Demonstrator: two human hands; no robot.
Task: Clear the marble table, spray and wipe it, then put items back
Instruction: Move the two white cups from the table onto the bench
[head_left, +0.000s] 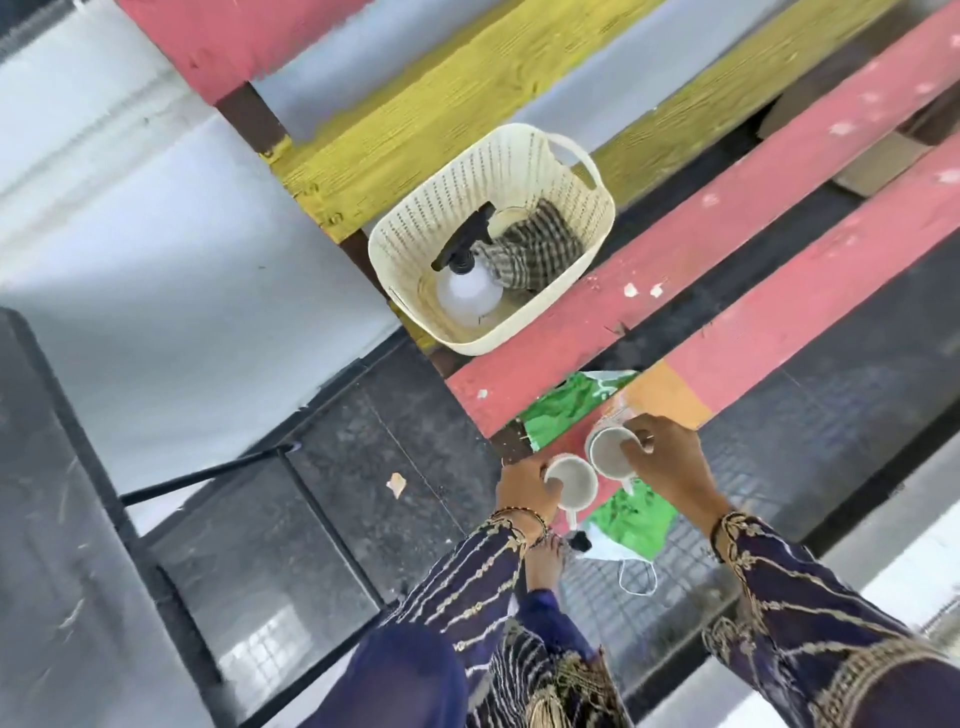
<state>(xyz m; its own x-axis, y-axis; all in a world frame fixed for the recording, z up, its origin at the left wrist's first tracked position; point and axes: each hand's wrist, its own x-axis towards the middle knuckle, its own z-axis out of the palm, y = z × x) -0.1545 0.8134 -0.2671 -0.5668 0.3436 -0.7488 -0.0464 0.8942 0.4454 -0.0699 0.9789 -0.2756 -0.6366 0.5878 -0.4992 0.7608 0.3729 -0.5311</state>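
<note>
Both hands grip white cups over a painted slatted bench: the left hand (527, 491) pinches the rim of one cup (571, 488), the right hand (662, 460) clasps the rim of a second cup (613, 452), the two cups touching side by side. Green packaging (631, 522) and a white face mask (621, 558) lie just below them. Farther along the bench (727, 208), a cream basket (519, 156) holds a white spray bottle (467, 291) and a checked cloth (530, 244). A dark table (47, 519) edge shows at left.
</note>
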